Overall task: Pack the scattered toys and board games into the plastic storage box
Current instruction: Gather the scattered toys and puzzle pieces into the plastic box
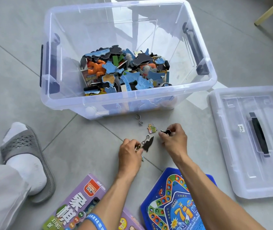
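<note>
Your left hand [130, 151] grips a metal ring and a black piece [149, 144]; your right hand [172, 136] pinches another. Overfilled, either may spill short of the box [132, 103]; one piece [152, 128] lies loose.

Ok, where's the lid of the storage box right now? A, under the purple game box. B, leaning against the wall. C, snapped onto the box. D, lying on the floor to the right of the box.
D: the lid lies flat on the floor tiles, handle side up, to the right of the open storage box.
</note>
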The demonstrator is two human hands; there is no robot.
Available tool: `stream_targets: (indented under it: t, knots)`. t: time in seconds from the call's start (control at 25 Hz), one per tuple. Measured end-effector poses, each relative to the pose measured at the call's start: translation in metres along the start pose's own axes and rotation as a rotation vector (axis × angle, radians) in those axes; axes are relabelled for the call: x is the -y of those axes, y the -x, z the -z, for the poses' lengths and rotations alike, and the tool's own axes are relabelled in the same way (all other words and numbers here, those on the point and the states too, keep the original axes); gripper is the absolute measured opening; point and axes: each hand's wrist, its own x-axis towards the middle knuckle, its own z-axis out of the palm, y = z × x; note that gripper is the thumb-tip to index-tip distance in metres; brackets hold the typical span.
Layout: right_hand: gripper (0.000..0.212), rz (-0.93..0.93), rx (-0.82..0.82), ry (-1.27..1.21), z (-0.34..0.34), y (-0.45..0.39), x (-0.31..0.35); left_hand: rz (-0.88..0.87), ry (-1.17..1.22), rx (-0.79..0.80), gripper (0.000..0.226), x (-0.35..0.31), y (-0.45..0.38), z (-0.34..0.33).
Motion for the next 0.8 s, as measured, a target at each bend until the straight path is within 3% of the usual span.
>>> stream_targets:
  t: [0.08, 0.2, 0.28, 0.36, 0.48, 0.52, 0.6, 0.68, 0.8]
  knots:
    - [0.020, -0.217, 0.115, -0.453, 0.002, 0.014, 0.005, 0.140, 0.196, -0.056, 0.012, -0.004, -0.001, 0.000]
    - [0.019, -0.442, 0.403, -0.906, 0.011, 0.036, 0.012, 0.548, 1.013, -0.039, 0.015, -0.011, -0.017, 0.016]
    - [0.019, -0.483, 0.522, -1.037, 0.016, 0.041, 0.017, 0.658, 1.428, 0.088, 0.016, -0.016, -0.021, 0.035]
    - [0.009, -0.510, 0.534, -1.007, 0.016, 0.041, 0.021, 0.718, 1.603, 0.197, 0.016, -0.015, -0.021, 0.049]
    - [0.027, -0.486, 0.449, -0.745, 0.004, 0.030, 0.021, 0.719, 1.634, 0.254, 0.008, -0.014, -0.015, 0.054]
    - [0.023, -0.332, 0.377, -0.521, 0.000, 0.027, 0.018, 0.709, 1.599, 0.264, 0.007, -0.015, -0.013, 0.053]
    - [0.011, 0.215, 0.282, 0.176, -0.006, 0.025, 0.008, 0.742, 1.468, 0.245, 0.030, -0.014, -0.013, 0.046]
    - [0.040, 0.616, 0.395, 0.728, -0.009, 0.023, -0.002, 0.758, 1.298, 0.168, 0.033, -0.013, -0.013, 0.039]
    - [0.033, 0.728, 0.436, 0.947, -0.010, 0.023, 0.000, 0.672, 1.011, 0.113, 0.023, -0.010, -0.006, 0.029]
